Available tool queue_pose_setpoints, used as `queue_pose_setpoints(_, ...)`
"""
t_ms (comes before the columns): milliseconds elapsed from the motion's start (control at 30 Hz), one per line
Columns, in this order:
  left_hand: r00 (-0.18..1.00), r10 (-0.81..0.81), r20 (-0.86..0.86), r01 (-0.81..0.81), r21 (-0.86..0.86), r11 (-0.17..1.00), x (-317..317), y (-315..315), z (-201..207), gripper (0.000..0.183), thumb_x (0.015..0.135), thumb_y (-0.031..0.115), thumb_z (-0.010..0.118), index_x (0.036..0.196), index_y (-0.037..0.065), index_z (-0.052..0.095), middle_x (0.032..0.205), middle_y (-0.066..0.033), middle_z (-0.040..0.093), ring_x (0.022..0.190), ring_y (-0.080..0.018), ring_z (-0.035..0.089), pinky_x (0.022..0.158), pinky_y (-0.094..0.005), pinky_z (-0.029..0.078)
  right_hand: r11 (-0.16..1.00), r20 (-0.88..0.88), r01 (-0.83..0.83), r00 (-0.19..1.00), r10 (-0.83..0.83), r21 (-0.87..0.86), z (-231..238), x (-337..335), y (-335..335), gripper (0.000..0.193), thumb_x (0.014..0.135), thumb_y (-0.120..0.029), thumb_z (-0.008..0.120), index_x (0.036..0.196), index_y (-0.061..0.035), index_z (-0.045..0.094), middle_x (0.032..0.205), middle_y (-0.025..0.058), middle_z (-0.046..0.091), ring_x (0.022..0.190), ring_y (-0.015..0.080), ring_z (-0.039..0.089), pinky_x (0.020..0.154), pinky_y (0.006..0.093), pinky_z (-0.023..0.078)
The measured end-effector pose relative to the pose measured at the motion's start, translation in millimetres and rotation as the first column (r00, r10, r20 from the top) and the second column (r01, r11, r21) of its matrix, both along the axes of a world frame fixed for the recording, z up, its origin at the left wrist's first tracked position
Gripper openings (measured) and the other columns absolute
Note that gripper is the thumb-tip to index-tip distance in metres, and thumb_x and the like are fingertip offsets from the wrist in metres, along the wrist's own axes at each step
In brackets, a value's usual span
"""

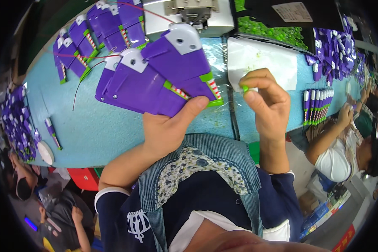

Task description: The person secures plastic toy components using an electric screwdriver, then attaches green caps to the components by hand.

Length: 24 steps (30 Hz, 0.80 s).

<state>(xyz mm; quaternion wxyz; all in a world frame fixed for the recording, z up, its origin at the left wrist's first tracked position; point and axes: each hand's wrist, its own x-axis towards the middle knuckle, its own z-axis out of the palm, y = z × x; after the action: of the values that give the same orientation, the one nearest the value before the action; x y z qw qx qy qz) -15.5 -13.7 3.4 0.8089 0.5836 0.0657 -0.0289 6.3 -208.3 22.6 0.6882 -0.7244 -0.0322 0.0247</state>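
Observation:
My left hand (166, 128) is closed around a fan of flat purple plastic parts (145, 86), its thumb pressed across their lower edge. Each part has a white corner with round holes, and green ends with red-and-white striped strips show along the right side. Thin red wires and a dark one trail near the upper left of the fan. To the right, my right hand (269, 103) pinches a small bright green piece (245, 88) between thumb and fingertips, apart from the purple parts. A pale bit shows beside the green piece; I cannot tell whether it belongs to it.
Several similar purple parts (77, 50) lie at the back left. A metal-topped machine (193, 14) stands ahead, beside a tray of small green pieces (277, 34) and a white sheet (260, 63). Purple piles (334, 50) flank both sides. A co-worker (338, 155) sits at right.

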Motion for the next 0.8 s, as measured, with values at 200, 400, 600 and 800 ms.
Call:
queue_pose_setpoints(200,0.998,-0.001,0.062,-0.005,0.086,0.996,-3.7,5.3,4.7,0.019,0.082,0.004,0.070,0.099,0.000,0.065,0.091,-0.0039,0.066,0.080,-0.0103,0.061,0.070,-0.0233,0.048,0.993,0.007,-0.110,0.994,0.110,-0.035,0.1,-6.8,15.6,0.016,0.074,-0.002,0.072,0.089,-0.0007,0.068,0.091,0.0076,0.061,0.090,0.0166,0.052,0.082,0.0278,0.040)
queue_pose_setpoints(400,0.981,-0.060,0.183,0.010,0.263,0.965,-2.9,6.4,6.1,0.018,0.082,0.001,0.069,0.099,-0.001,0.064,0.091,-0.0047,0.066,0.080,-0.0104,0.061,0.069,-0.0238,0.048,0.969,0.093,-0.136,0.983,0.158,-0.206,-6.0,-12.2,16.9,0.019,0.070,-0.002,0.075,0.087,-0.0036,0.069,0.087,0.0061,0.061,0.081,0.0146,0.052,0.072,0.0267,0.040)
queue_pose_setpoints(600,0.997,-0.077,0.023,0.070,0.207,0.976,-5.1,14.6,1.2,0.022,0.081,-0.002,0.067,0.102,-0.002,0.061,0.094,-0.0082,0.065,0.083,-0.0141,0.062,0.071,-0.0270,0.050,0.993,-0.119,-0.110,0.986,0.114,0.038,-15.8,-17.5,25.2,0.014,0.070,0.001,0.075,0.081,-0.0025,0.068,0.079,0.0055,0.058,0.073,0.0123,0.052,0.067,0.0240,0.041)
queue_pose_setpoints(800,0.998,-0.043,-0.050,0.033,-0.195,0.980,10.5,70.7,8.7,0.043,0.083,0.004,0.058,0.122,-0.003,0.044,0.103,-0.0153,0.058,0.095,-0.0264,0.059,0.082,-0.0408,0.052,0.952,-0.018,-0.107,0.994,0.106,-0.288,-25.4,6.8,31.3,0.010,0.077,0.002,0.066,0.087,-0.0016,0.063,0.085,0.0091,0.061,0.080,0.0187,0.058,0.069,0.0282,0.047)
